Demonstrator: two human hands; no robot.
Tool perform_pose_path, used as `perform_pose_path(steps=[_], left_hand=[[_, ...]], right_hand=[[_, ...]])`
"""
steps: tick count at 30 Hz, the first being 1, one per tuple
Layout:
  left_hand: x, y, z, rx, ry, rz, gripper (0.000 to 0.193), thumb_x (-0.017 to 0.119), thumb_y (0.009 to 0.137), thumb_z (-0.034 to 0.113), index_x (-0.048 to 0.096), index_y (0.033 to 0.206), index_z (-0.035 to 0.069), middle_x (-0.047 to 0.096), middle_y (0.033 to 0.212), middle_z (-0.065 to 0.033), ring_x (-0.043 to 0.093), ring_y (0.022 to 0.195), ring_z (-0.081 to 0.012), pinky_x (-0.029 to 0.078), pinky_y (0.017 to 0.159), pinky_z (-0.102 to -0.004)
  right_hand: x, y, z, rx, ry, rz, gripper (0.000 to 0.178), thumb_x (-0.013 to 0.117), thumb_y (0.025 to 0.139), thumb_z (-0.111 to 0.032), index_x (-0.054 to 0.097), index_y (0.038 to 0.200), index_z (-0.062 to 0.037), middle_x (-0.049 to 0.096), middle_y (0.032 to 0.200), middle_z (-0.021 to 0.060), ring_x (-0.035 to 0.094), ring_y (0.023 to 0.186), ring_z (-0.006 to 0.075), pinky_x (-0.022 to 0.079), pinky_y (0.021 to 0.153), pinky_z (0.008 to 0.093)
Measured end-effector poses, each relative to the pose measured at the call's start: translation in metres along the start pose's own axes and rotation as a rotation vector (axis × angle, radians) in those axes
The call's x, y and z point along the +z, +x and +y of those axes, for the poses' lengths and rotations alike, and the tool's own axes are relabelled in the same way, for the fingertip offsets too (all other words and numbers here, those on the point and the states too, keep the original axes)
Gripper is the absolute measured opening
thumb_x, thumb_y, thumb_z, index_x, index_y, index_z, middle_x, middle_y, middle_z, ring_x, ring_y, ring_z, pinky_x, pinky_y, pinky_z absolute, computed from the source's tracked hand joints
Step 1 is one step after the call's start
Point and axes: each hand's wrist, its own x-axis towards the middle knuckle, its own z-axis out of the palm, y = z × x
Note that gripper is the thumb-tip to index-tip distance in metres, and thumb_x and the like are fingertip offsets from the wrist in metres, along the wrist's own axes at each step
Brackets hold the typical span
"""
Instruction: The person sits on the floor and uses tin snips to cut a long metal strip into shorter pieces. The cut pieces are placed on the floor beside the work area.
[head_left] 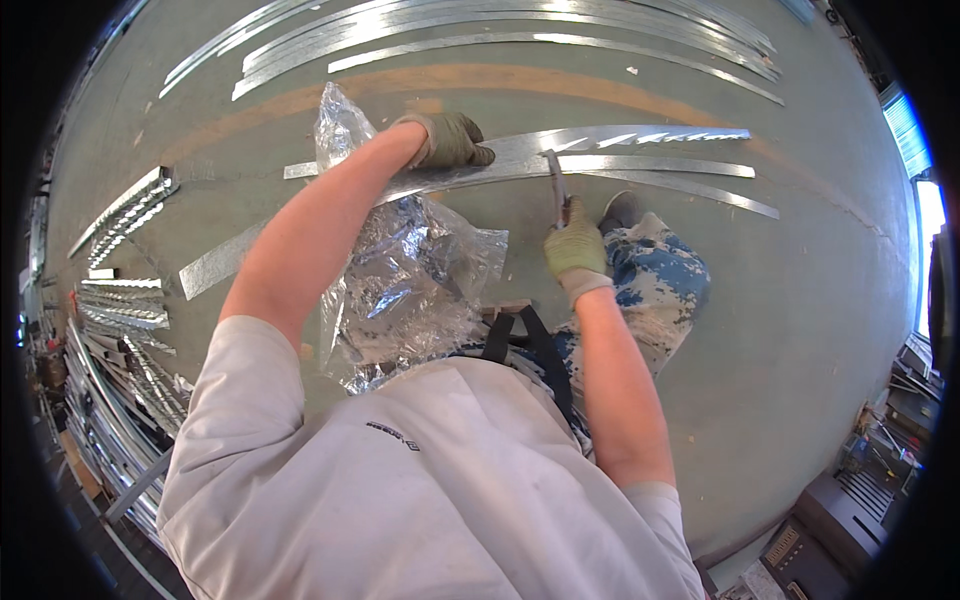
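My left hand [452,142], in an olive work glove, is closed at the upper edge of a shiny metal strip [620,137]. Its fingers curl down over the strip, and their tips are partly hidden. In my right hand [577,245], also gloved, is a dark grey hand tool with a short bent head [557,185]; I cannot tell its exact kind. The tool's head touches or hovers just over the strips. Two narrower metal strips [690,168] fan out alongside. Crumpled clear plastic film [415,270] lies around the strips' left part and over my left leg.
Long metal strips [500,20] lie in rows on the grey-green floor [770,330] ahead, beyond a faded orange line [520,78]. Stacked metal profiles [115,370] crowd the left side. A dark machine or cabinet [835,525] stands at the lower right.
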Motion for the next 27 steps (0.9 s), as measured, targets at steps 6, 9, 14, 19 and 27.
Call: perform_pose_path(steps=[6, 9, 14, 19, 27], left_hand=[[0.008, 0.006, 0.004, -0.059, -0.156, -0.033, 0.049, 0.077, 0.105, 0.042, 0.08, 0.136, 0.004, 0.085, 0.099, -0.0054, 0.079, 0.082, -0.0156, 0.063, 0.084, -0.0351], [0.02, 0.013, -0.009, -0.065, -0.31, -0.047, 0.045, 0.081, 0.104, 0.035, 0.08, 0.134, 0.002, 0.086, 0.096, -0.0061, 0.078, 0.076, -0.0148, 0.064, 0.077, -0.034], [0.043, 0.024, -0.018, -0.109, -0.425, -0.051, 0.048, 0.086, 0.102, 0.029, 0.078, 0.138, -0.002, 0.087, 0.101, -0.0121, 0.081, 0.08, -0.0172, 0.065, 0.076, -0.0317], [0.043, 0.029, -0.022, -0.158, -0.555, -0.085, 0.049, 0.086, 0.101, 0.025, 0.077, 0.141, -0.002, 0.088, 0.104, -0.011, 0.083, 0.086, -0.0166, 0.066, 0.083, -0.0311], [0.061, 0.054, -0.051, -0.106, -0.752, -0.166, 0.043, 0.084, 0.103, 0.021, 0.076, 0.137, -0.004, 0.086, 0.11, -0.0157, 0.083, 0.088, -0.0217, 0.068, 0.082, -0.0357]], right_hand=[[-0.001, 0.016, 0.01, 0.031, 0.012, -0.059, 0.077, 0.07, 0.099, -0.031, 0.047, 0.171, -0.0179, 0.069, 0.15, 0.0255, 0.07, 0.135, 0.0459, 0.057, 0.112, 0.0568], [0.016, 0.019, 0.013, 0.045, -0.023, -0.087, 0.077, 0.071, 0.1, -0.032, 0.046, 0.172, -0.017, 0.07, 0.149, 0.0271, 0.07, 0.136, 0.0466, 0.056, 0.113, 0.0566], [0.016, 0.026, 0.031, 0.077, 0.033, -0.225, 0.07, 0.07, 0.101, -0.033, 0.054, 0.166, -0.0135, 0.071, 0.146, 0.0302, 0.069, 0.137, 0.0457, 0.055, 0.115, 0.0546], [0.023, 0.002, 0.046, 0.063, 0.341, -0.36, 0.051, 0.075, 0.103, -0.037, 0.07, 0.146, -0.0093, 0.078, 0.125, 0.0234, 0.077, 0.114, 0.034, 0.061, 0.097, 0.0479], [-0.003, -0.042, -0.001, 0.002, 0.7, -0.819, 0.044, 0.076, 0.106, -0.042, 0.074, 0.131, -0.0057, 0.072, 0.089, 0.0085, 0.067, 0.078, 0.0173, 0.056, 0.071, 0.0368]])
